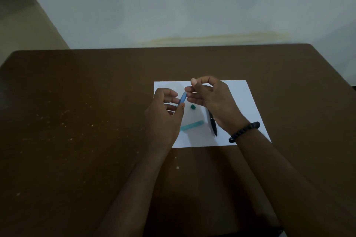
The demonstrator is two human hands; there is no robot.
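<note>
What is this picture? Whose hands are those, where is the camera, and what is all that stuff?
These are a person's two bare hands, not a machine. There is one picture, taken by a camera worn on the person's head, so you look down just as they do. On a brown table lies a white sheet of paper. On the paper lie a small green piece, a see-through teal bar and a black pen. The left hand pinches a small blue tube above the paper. The right hand, with a dark bracelet on its wrist, curls its fingers right at the tube's upper end. The picture is too dark to tell whether it touches the tube.
</note>
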